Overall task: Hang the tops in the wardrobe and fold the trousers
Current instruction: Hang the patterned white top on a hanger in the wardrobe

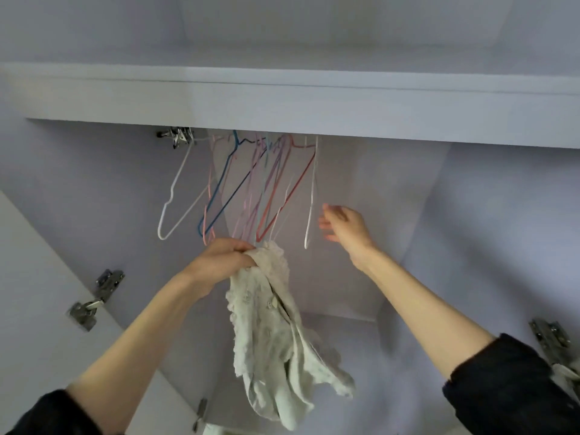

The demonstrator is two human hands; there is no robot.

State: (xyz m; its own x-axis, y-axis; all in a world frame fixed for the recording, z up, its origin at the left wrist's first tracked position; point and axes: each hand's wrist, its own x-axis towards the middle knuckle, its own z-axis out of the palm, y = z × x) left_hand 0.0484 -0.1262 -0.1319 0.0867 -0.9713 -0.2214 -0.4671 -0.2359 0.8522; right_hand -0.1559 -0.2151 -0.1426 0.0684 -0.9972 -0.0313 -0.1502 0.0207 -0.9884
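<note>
Head view: left hand (224,260) clenched on a cream knitted top (276,334), bobbly and limp, dangling below thin wire hangers (251,186). Right hand (343,227) released, fingers spread, just right of the white hanger (310,208).

Below the wardrobe shelf (282,120), roughly nine wire hangers (251,189) are hanging, one cream top (276,324) is dangling, and two hands are reaching.

Two bare forearms; dark, near-black sleeves (514,387) pushed up well back from the fingers (328,227), bunched near the elbows. No rings or watch visible.
</note>
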